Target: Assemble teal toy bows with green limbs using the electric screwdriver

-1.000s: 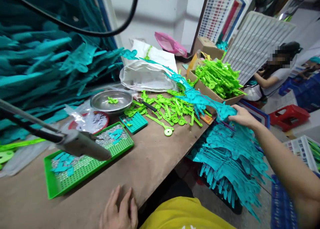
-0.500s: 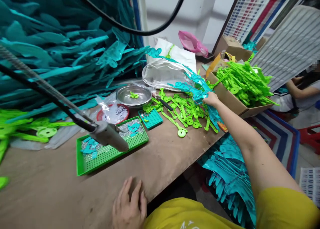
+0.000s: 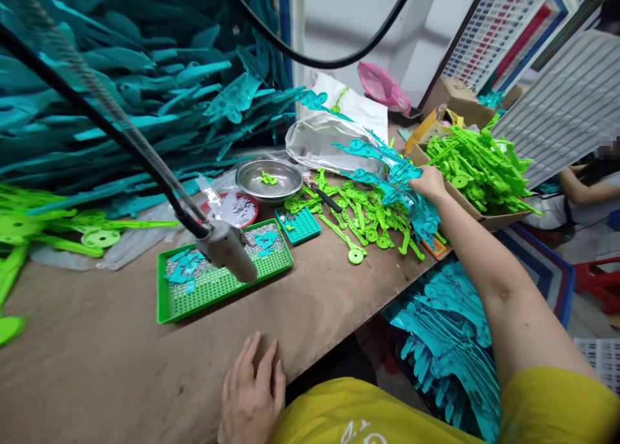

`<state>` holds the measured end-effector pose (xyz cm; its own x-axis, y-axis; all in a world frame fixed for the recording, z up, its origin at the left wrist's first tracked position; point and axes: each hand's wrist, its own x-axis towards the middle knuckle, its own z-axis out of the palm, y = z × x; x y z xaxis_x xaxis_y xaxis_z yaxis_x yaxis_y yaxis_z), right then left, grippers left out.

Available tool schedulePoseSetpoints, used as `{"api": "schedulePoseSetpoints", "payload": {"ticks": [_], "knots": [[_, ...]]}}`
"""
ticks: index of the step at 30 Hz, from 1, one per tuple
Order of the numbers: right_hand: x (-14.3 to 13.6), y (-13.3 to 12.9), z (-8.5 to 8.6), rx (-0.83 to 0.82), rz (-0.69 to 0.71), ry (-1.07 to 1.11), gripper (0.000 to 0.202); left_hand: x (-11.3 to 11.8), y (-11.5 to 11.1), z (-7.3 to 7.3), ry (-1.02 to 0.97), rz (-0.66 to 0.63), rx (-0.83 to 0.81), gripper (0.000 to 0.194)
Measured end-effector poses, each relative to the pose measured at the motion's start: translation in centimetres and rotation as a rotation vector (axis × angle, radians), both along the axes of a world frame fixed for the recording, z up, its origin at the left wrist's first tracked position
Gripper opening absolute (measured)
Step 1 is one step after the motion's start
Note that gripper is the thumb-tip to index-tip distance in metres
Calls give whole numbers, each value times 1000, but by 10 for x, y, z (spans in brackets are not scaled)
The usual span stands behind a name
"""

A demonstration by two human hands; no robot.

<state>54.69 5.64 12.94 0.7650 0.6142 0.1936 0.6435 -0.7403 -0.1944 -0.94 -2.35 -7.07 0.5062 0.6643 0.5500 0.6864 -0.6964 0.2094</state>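
My right hand [image 3: 429,184] reaches to the far right of the table, its fingers closed on the edge of several flat turquoise plastic parts [image 3: 404,179]. These parts lie in a loose, fanned bunch over a spread of lime-green plastic pieces [image 3: 361,212] with round ends. Which single part the fingertips pinch is hidden. My left hand [image 3: 252,392] rests palm down near the table's front edge, fingers spread, holding nothing. Beyond it lies a green perforated tray [image 3: 213,298] with small metal bits and turquoise pieces inside.
A grey tool head [image 3: 227,253] hangs on a cable over the tray. Behind stand a steel bowl [image 3: 290,187], a small teal tray [image 3: 305,224] and a red basket [image 3: 253,218]. A cardboard box [image 3: 460,205] holds lime-green parts. Turquoise parts [image 3: 450,340] are stacked below the table; another person sits right.
My right hand has shifted slightly right and away along the turquoise parts, which have moved a little with it. My left hand stays on the table. The view has swung slightly left.
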Motion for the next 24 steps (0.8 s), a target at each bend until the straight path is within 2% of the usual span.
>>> {"api": "schedulePoseSetpoints", "payload": {"ticks": [4,8,12,15,18,22,24], "knots": [[-12,-24,24,55,71,-96,56,0,0,-1,-36,4,-13,29],[-34,-64,41,92,244,-227,55,-2,2,1,-89,-38,-66,27],[-53,-94,43,100,509,-301,56,-5,7,9,-228,-93,-217,33],[-56,-100,35,103,589,-275,57,-10,11,16,-271,-98,-326,37],[-46,-101,30,166,575,-263,56,-14,14,22,-282,-104,-355,36],[-25,-105,35,455,379,-379,57,-18,16,26,-312,-106,-363,36],[-15,-106,38,518,315,-384,55,-19,16,28,-318,-100,-364,36]]}}
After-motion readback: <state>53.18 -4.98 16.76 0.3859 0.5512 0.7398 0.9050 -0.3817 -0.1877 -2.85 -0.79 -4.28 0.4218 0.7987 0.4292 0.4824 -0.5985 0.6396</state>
